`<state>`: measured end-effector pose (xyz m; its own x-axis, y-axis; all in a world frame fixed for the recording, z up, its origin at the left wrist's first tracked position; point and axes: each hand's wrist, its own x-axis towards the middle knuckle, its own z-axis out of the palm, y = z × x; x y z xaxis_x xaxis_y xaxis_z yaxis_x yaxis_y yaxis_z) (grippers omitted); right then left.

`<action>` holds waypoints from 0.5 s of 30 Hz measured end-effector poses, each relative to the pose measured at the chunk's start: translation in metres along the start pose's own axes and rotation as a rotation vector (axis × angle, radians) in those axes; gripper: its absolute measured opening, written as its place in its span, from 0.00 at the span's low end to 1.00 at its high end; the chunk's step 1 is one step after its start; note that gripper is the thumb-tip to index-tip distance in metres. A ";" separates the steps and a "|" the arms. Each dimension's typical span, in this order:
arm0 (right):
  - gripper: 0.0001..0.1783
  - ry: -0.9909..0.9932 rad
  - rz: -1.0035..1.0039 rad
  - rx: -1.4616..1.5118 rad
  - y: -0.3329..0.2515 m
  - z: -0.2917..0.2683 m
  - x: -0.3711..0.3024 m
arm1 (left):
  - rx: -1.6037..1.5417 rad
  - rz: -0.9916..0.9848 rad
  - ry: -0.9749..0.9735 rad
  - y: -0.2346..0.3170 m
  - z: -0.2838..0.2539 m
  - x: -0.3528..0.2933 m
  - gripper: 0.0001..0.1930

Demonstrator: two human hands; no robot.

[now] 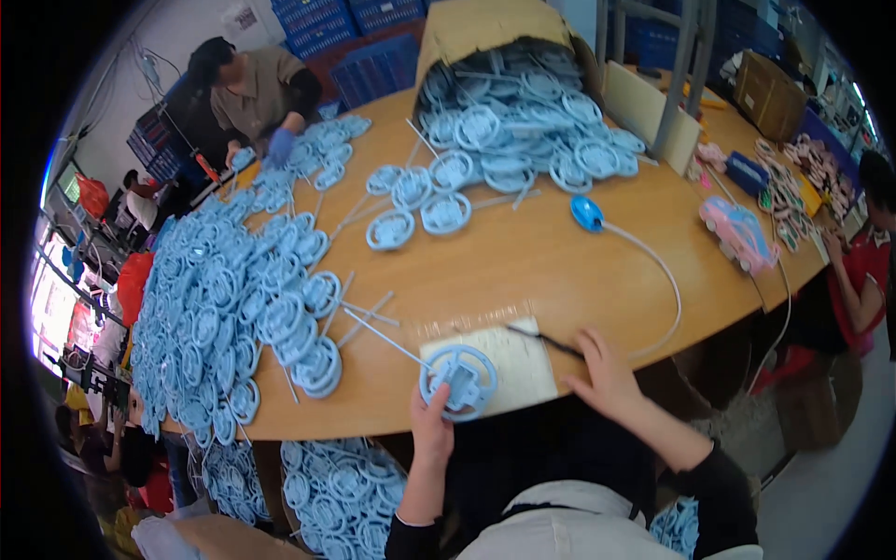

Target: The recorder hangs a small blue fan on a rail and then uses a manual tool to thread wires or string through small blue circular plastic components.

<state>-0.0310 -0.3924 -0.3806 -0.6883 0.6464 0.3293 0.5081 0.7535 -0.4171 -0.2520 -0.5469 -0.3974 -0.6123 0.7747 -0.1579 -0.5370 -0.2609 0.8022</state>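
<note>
My left hand [432,425] holds a light-blue plastic wheel-shaped part [464,385] by its lower left, thumb on its face. A long, thin pale stick [385,334] runs from the part to the upper left. Beneath the part lies a whitish pad [525,373] at the table's near edge. My right hand [605,375] is at the pad's right side, its fingers apart. A slim black tool [551,343] reaches from the pad to between my right thumb and fingers. Whether they touch it is not plain, and its kind is unclear.
Heaps of light-blue wheel parts [215,299] cover the table's left; more spill from a carton [509,26] at the back. A blue oval device [587,214] with a white cord and a pink-and-blue toy car [737,233] are to the right. Co-workers sit far left and right.
</note>
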 end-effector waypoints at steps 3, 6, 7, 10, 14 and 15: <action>0.27 0.086 -0.164 -0.156 0.020 0.011 0.002 | 0.063 0.049 -0.073 0.003 -0.015 -0.001 0.17; 0.21 0.129 -0.129 -0.139 0.018 0.020 0.002 | 0.125 0.046 -0.054 0.004 -0.008 -0.001 0.17; 0.19 0.157 -0.115 -0.132 0.018 0.021 0.002 | 0.125 0.049 -0.043 0.003 -0.006 -0.002 0.17; 0.18 0.163 -0.096 -0.135 0.014 0.025 0.000 | 0.119 0.045 -0.016 0.006 -0.007 -0.003 0.17; 0.17 0.150 -0.085 -0.172 0.010 0.023 -0.002 | 0.098 0.036 0.002 0.007 -0.010 -0.003 0.17; 0.17 0.149 -0.075 -0.168 0.010 0.022 -0.002 | 0.093 0.025 0.005 0.007 -0.011 -0.002 0.17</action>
<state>-0.0360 -0.3890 -0.4040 -0.6498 0.5888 0.4807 0.5459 0.8016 -0.2440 -0.2604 -0.5565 -0.3977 -0.6281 0.7655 -0.1397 -0.4650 -0.2253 0.8562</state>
